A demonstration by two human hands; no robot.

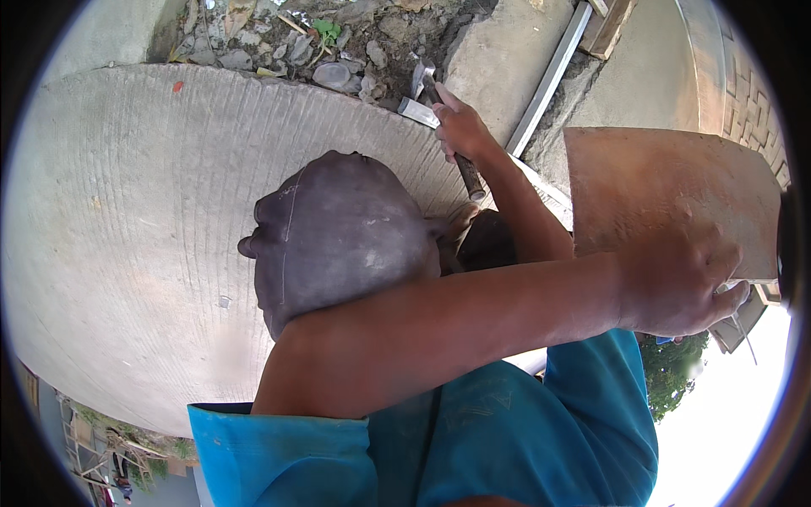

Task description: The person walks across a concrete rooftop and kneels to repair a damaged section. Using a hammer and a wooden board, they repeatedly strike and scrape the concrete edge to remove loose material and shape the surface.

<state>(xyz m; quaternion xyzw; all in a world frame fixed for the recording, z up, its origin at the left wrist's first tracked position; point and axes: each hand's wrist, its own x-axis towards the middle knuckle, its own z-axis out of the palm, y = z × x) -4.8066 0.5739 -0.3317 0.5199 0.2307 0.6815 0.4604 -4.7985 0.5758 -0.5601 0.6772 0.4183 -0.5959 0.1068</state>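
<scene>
My right hand [463, 131] is wrapped round the handle of a hammer [469, 177], whose metal head points away from me over the dirt edge. Close beside the hammer lies the end of a silver metal bar [418, 111], partly covered by my hand. My left forearm crosses over my right arm. My left hand [684, 275], at the right, has its fingers curled; what they hold, if anything, is hidden. Behind it stands a flat reddish-brown panel or block [659, 177]; I cannot tell whether the hand touches it.
My bent knee in dark grey cloth [346, 228] rises mid-view from the ridged concrete [152, 211]. Another long silver bar [551, 80] lies farther off, near a wooden piece [610, 29]. Rubble and soil [372, 46] with a small green plant [327, 32] border the concrete.
</scene>
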